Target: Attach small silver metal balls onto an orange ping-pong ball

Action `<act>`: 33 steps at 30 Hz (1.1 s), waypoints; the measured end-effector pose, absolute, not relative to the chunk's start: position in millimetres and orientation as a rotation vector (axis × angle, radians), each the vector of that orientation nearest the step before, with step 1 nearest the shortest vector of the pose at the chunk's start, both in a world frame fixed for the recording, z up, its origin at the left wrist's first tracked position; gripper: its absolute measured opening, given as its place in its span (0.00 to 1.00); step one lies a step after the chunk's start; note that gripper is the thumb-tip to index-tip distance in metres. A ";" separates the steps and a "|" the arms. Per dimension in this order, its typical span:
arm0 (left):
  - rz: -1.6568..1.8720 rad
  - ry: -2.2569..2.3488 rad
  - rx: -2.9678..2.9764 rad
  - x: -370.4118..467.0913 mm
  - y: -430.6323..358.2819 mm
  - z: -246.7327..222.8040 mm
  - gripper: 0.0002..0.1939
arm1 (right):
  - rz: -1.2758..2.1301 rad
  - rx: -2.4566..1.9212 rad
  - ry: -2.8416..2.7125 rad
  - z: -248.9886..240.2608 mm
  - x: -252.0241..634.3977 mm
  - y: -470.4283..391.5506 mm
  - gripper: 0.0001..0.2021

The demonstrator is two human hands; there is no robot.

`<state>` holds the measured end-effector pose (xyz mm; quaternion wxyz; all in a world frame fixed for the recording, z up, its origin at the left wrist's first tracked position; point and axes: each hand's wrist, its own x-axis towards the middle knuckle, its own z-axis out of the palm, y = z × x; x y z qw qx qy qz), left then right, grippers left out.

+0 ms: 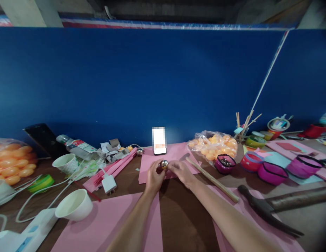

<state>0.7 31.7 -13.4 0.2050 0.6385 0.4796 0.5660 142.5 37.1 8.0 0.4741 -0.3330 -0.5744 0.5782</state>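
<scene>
Up stands the phone (159, 140), screen bright, the blue wall panel (163, 77) rising behind it! Left of the phone lies a clear bottle (82, 147), down on its side, and farther left bulges a bag of orange balls (13, 162). Closer in than the phone on that side: a white charger (109, 183), then a white cup (74, 206). Over to the phone's right, a second bag (215, 145), a purple container (226, 168) just in front, and farther right, nearer, a hammer (277, 204)!
</scene>
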 end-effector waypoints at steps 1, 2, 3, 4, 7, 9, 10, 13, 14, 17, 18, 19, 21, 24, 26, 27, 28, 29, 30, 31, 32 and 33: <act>1.581 1.336 1.781 0.6 31.9 -13.8 0.19 | 1.416 -0.815 -1.403 7.5 142.5 37.2 0.14; 1.585 1.335 1.781 0.6 32.1 -14.1 0.19 | 1.420 -0.815 -1.401 7.0 142.5 37.4 0.14; 1.585 1.331 1.782 0.6 32.3 -14.4 0.19 | 1.426 -0.813 -1.397 6.5 142.5 37.5 0.14; 1.583 1.325 1.782 0.6 32.4 -14.6 0.19 | 1.434 -0.812 -1.394 6.1 142.6 37.7 0.14; 1.578 1.313 1.785 0.8 32.6 -14.9 0.19 | 1.451 -0.815 -1.392 6.6 142.9 37.4 0.14; 1.586 1.318 1.790 0.9 32.5 -15.0 0.19 | 1.460 -0.810 -1.392 8.2 143.0 36.8 0.14; 1.592 1.322 1.791 1.0 32.4 -15.0 0.19 | 1.461 -0.808 -1.393 9.0 143.0 36.5 0.14; 1.598 1.316 1.766 1.5 32.0 -14.9 0.19 | 1.458 -0.811 -1.392 10.2 142.6 35.9 0.14; 1.597 1.307 1.751 1.7 31.7 -14.7 0.19 | 1.460 -0.816 -1.390 10.0 142.5 35.9 0.14; 1.593 1.287 1.731 2.4 30.9 -13.9 0.18 | 1.458 -0.841 -1.380 8.7 142.3 36.5 0.14; 1.595 1.286 1.732 2.6 30.6 -13.6 0.18 | 1.445 -0.855 -1.377 8.2 142.4 36.9 0.14; 1.597 1.289 1.735 2.6 30.4 -13.4 0.18 | 1.427 -0.871 -1.376 7.8 142.5 37.2 0.14; 1.590 1.301 1.751 2.3 30.1 -13.0 0.17 | 1.396 -0.905 -1.371 7.0 142.8 37.7 0.14; 1.572 1.328 1.777 1.5 30.2 -13.0 0.18 | 1.380 -0.952 -1.361 5.9 143.3 38.1 0.15; 1.556 1.338 1.792 1.1 30.3 -13.1 0.18 | 1.385 -0.971 -1.350 5.1 143.7 38.1 0.15; 1.549 1.339 1.798 0.9 30.2 -13.2 0.18 | 1.387 -0.974 -1.343 4.8 143.8 38.0 0.16; 1.540 1.339 1.803 0.8 30.1 -13.2 0.18 | 1.387 -0.976 -1.335 4.6 143.9 38.0 0.16; 1.533 1.341 1.807 0.6 30.0 -13.3 0.18 | 1.384 -0.976 -1.328 4.5 143.9 37.9 0.15; 1.524 1.345 1.812 0.4 29.9 -13.3 0.18 | 1.382 -0.974 -1.324 4.5 143.9 37.8 0.15; 1.517 1.349 1.818 0.1 29.7 -13.4 0.18 | 1.382 -0.973 -1.319 4.7 143.8 37.7 0.15; 1.511 1.353 1.823 -0.2 29.6 -13.6 0.19 | 1.385 -0.974 -1.315 4.9 143.6 37.5 0.15; 1.505 1.356 1.828 -0.4 29.5 -13.7 0.19 | 1.393 -0.975 -1.308 5.1 143.4 37.4 0.15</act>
